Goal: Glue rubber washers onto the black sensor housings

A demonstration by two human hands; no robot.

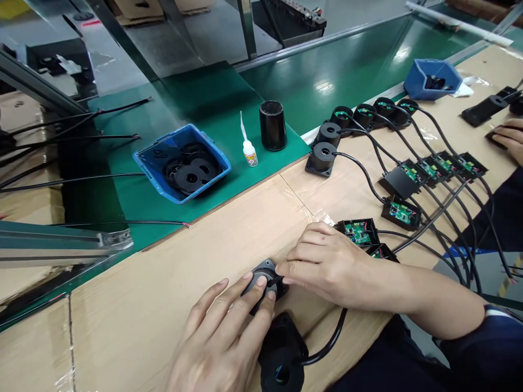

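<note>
My left hand (220, 340) lies over a small black round part (261, 275) on the cardboard-covered bench, its fingers pressing on the part's top. My right hand (322, 264) comes in from the right and pinches the same part at its right edge. Just below it lies a black ring-shaped housing (281, 356) with a thick black cable (333, 337) running off under my right forearm.
A blue bin (182, 163) of black ring parts, a glue bottle (249, 152) and a black cylinder (272, 125) stand on the green mat. Rows of cabled sensor housings (324, 158) and open circuit boxes (359, 231) fill the right. Another person's hand (509, 139) rests at far right.
</note>
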